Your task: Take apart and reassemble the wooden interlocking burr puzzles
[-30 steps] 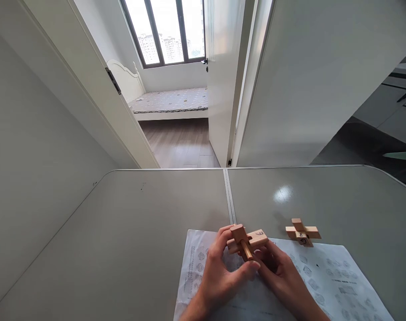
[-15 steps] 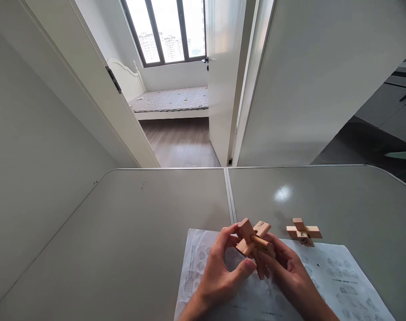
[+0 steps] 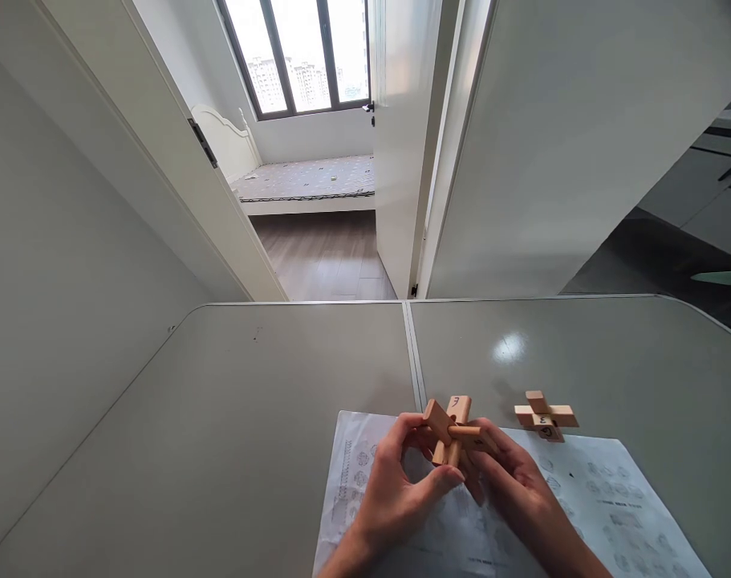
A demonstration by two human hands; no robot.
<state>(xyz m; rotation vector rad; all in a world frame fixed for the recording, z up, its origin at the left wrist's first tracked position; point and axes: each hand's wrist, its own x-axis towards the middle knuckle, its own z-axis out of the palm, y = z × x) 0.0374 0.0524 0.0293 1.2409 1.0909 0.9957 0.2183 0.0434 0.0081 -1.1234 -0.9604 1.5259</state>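
Note:
Between both hands is a wooden burr puzzle [image 3: 443, 427] of interlocking blocks, held above a printed sheet. My left hand [image 3: 401, 478] grips its left side, with the thumb under the lower block and the fingers behind. My right hand [image 3: 513, 478] closes around the right-hand pieces, its fingertips partly hidden by the wood. A thin round rod sticks out of the middle toward the right, and one upper block carries a dark handwritten mark. To the right, a second cross-shaped wooden puzzle [image 3: 546, 417] with marks on its front block rests at the sheet's top edge, touched by neither hand.
The printed sheet [image 3: 618, 490] with small diagrams lies under my hands on a grey table [image 3: 250, 449]. A pale seam strip [image 3: 411, 345] runs across the tabletop. Past the far edge are an open door [image 3: 404, 144] and a bed [image 3: 317, 178].
The held puzzle has been turned slightly, so its marked block now stands more upright and the rod lies more level. Both hands stay in nearly the same place. The second puzzle has not moved.

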